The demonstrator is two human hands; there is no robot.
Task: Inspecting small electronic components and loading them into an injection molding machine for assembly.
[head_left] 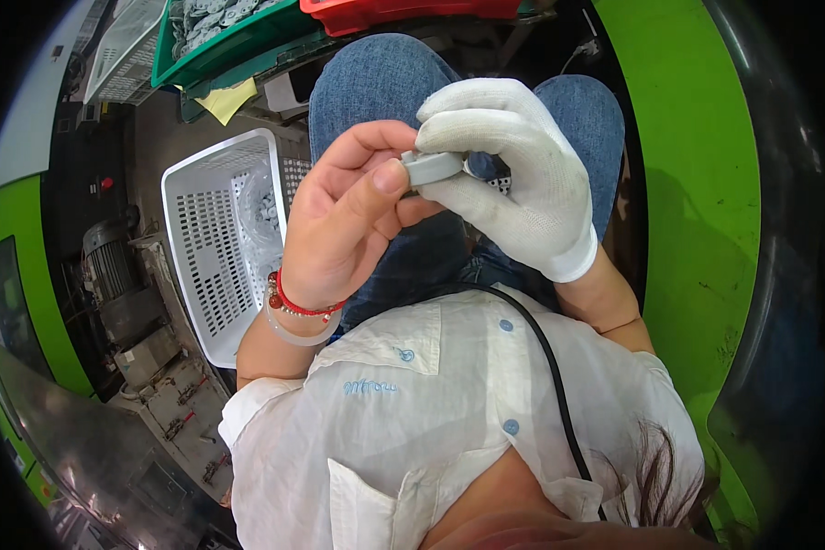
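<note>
A small grey plastic part (433,168) with a rounded side is held between my two hands above my lap. My bare left hand (344,215) pinches its left end between thumb and fingers. The white-gloved right hand (527,170) grips the other end, fingers curled over the top and thumb below. The gloved fingers hide some of the part, so its full shape does not show.
To the left stands a white perforated basket (213,252) with a clear bag of small grey pieces. A green tray (167,50) of grey parts and a red bin (403,13) are ahead. A green machine panel (697,229) rises at right, a motor (112,261) far left.
</note>
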